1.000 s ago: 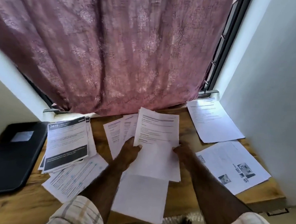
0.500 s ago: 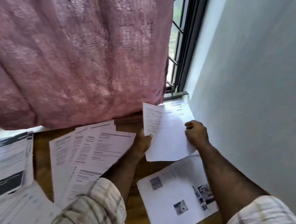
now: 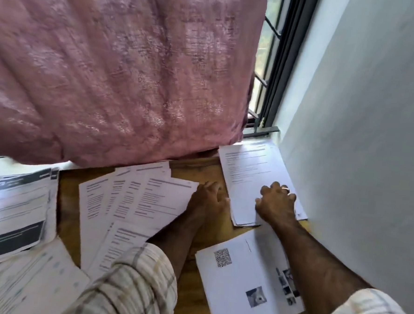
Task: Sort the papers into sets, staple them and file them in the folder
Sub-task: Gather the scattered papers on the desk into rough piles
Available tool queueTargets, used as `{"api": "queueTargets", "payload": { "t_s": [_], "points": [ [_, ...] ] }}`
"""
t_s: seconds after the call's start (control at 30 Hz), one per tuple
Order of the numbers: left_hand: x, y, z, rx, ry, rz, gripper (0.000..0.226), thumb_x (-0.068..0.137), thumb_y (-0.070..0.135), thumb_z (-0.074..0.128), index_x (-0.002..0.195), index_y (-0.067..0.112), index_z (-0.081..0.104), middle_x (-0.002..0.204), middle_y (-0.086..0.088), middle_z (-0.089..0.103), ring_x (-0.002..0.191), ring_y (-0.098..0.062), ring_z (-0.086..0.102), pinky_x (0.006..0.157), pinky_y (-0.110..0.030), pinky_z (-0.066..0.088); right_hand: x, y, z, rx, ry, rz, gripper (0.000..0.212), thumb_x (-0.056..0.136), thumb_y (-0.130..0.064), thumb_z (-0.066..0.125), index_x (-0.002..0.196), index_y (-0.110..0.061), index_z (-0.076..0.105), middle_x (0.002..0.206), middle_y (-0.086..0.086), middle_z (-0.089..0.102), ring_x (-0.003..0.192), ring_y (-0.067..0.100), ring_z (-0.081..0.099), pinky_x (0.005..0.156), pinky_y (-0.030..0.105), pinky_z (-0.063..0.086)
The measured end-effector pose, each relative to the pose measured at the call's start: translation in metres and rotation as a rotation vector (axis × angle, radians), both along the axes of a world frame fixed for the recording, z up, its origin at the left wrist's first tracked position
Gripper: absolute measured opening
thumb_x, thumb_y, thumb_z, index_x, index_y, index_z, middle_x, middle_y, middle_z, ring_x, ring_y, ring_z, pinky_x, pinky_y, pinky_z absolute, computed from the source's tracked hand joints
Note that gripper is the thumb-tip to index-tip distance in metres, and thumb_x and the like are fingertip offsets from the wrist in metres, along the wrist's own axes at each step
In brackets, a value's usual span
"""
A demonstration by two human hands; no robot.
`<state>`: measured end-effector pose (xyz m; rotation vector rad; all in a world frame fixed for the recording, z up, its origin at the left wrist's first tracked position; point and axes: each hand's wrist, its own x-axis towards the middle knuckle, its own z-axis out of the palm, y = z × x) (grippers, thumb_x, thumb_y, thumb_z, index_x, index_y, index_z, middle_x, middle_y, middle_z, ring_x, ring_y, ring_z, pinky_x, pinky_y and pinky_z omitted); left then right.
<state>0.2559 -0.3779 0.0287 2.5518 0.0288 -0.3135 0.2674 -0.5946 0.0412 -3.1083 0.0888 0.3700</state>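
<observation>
A pile of text sheets [image 3: 248, 174] lies flat at the table's far right corner by the wall. My right hand [image 3: 277, 204] rests palm-down on its near part, fingers spread. My left hand [image 3: 209, 200] touches the pile's left edge with fingers curled, gripping nothing I can see. Left of it several text sheets [image 3: 135, 201] lie fanned out. A sheet with a QR code and small photos [image 3: 247, 275] lies near my right forearm. Papers with black bands [image 3: 13, 208] are stacked at the left. The folder and stapler are out of view.
The wooden table [image 3: 195, 166] is mostly covered with paper. A pink curtain [image 3: 114, 66] hangs over its far edge. A white wall [image 3: 367, 142] bounds the right side, with a dark window frame [image 3: 278, 88] in the corner. More sheets [image 3: 24, 281] lie at the near left.
The sheet held up in both hands has been carried right and laid flat on the corner pile. Both hands now press on or beside that pile. The view has turned right.
</observation>
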Motion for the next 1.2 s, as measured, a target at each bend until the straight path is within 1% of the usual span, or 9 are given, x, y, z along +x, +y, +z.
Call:
{"api": "queueTargets", "payload": {
  "t_s": [0.27, 0.37, 0.43, 0.6, 0.67, 0.73, 0.9, 1.1, 1.2],
  "points": [
    [-0.078, 0.164, 0.011, 0.035, -0.208, 0.199, 0.034, 0.091, 0.048, 0.07, 0.113, 0.022, 0.072, 0.116, 0.002, 0.071, 0.107, -0.022, 0.065, 0.093, -0.034, 0.055, -0.052, 0.13, 0.026, 0.227, 0.062, 0.139, 0.034, 0.095, -0.038, 0.062, 0.125, -0.023, 0.068, 0.133, 0.009, 0.06, 0.122, 0.033, 0.058, 0.104, 0.05, 0.049],
    [-0.117, 0.233, 0.002, 0.109, -0.242, 0.336, 0.034, 0.087, 0.048, 0.063, 0.102, 0.019, 0.071, 0.105, -0.006, 0.073, 0.1, -0.033, 0.067, 0.085, -0.039, 0.056, -0.084, 0.179, 0.019, 0.297, 0.103, 0.201, 0.031, 0.095, -0.039, 0.063, 0.118, -0.018, 0.069, 0.125, 0.008, 0.069, 0.112, 0.032, 0.067, 0.088, 0.041, 0.058],
    [-0.143, 0.272, 0.0, 0.135, -0.199, 0.39, 0.033, 0.091, 0.046, 0.062, 0.102, 0.016, 0.07, 0.106, -0.009, 0.073, 0.101, -0.036, 0.068, 0.084, -0.039, 0.055, -0.112, 0.211, 0.014, 0.358, 0.161, 0.124, 0.032, 0.097, -0.041, 0.061, 0.118, -0.017, 0.067, 0.121, 0.003, 0.071, 0.108, 0.028, 0.069, 0.079, 0.037, 0.057],
    [-0.2, 0.333, -0.017, 0.1, 0.022, 0.263, 0.036, 0.093, 0.051, 0.071, 0.113, 0.023, 0.059, 0.119, -0.005, 0.069, 0.108, -0.029, 0.065, 0.091, -0.04, 0.056, -0.191, 0.267, -0.008, 0.458, 0.162, -0.189, 0.051, 0.093, -0.04, 0.063, 0.135, -0.012, 0.056, 0.132, 0.009, 0.066, 0.116, 0.035, 0.066, 0.088, 0.039, 0.056],
    [-0.219, 0.342, -0.028, 0.098, 0.041, 0.089, 0.048, 0.091, 0.053, 0.074, 0.122, 0.021, 0.056, 0.122, -0.005, 0.067, 0.111, -0.029, 0.065, 0.093, -0.04, 0.056, -0.21, 0.28, -0.009, 0.446, 0.135, -0.293, 0.055, 0.092, -0.044, 0.06, 0.134, -0.009, 0.057, 0.133, 0.014, 0.065, 0.116, 0.036, 0.065, 0.096, 0.042, 0.056],
    [-0.235, 0.345, -0.034, 0.098, 0.063, -0.023, 0.059, 0.089, 0.059, 0.074, 0.13, 0.023, 0.052, 0.129, -0.003, 0.063, 0.116, -0.027, 0.063, 0.097, -0.04, 0.055, -0.221, 0.291, -0.004, 0.457, 0.137, -0.398, 0.048, 0.097, -0.044, 0.059, 0.128, -0.007, 0.063, 0.132, 0.017, 0.064, 0.115, 0.035, 0.064, 0.093, 0.038, 0.054],
    [-0.239, 0.338, -0.04, 0.108, 0.007, -0.029, 0.067, 0.086, 0.067, 0.071, 0.134, 0.026, 0.046, 0.131, -0.001, 0.063, 0.117, -0.026, 0.062, 0.097, -0.042, 0.056, -0.242, 0.305, -0.002, 0.514, 0.172, -0.613, 0.051, 0.094, -0.05, 0.059, 0.126, -0.012, 0.068, 0.127, 0.012, 0.069, 0.112, 0.035, 0.065, 0.093, 0.04, 0.054],
    [-0.229, 0.335, -0.038, 0.108, 0.042, -0.034, 0.07, 0.085, 0.07, 0.07, 0.131, 0.026, 0.041, 0.127, 0.001, 0.064, 0.11, -0.023, 0.067, 0.096, -0.039, 0.058, -0.231, 0.289, -0.048, 0.802, 0.248, -0.798, 0.069, 0.063, -0.052, 0.075, 0.118, -0.012, 0.064, 0.107, 0.008, 0.07, 0.097, 0.031, 0.07, 0.086, 0.048, 0.063],
    [-0.221, 0.339, -0.04, 0.107, 0.077, -0.062, 0.073, 0.083, 0.072, 0.07, 0.13, 0.026, 0.039, 0.123, 0.002, 0.065, 0.103, -0.021, 0.068, 0.091, -0.033, 0.058, -0.238, 0.292, -0.037, 0.905, 0.233, -0.863, 0.057, 0.062, -0.04, 0.084, 0.107, -0.008, 0.071, 0.1, 0.011, 0.075, 0.09, 0.034, 0.073, 0.084, 0.052, 0.064]
  ]
}}
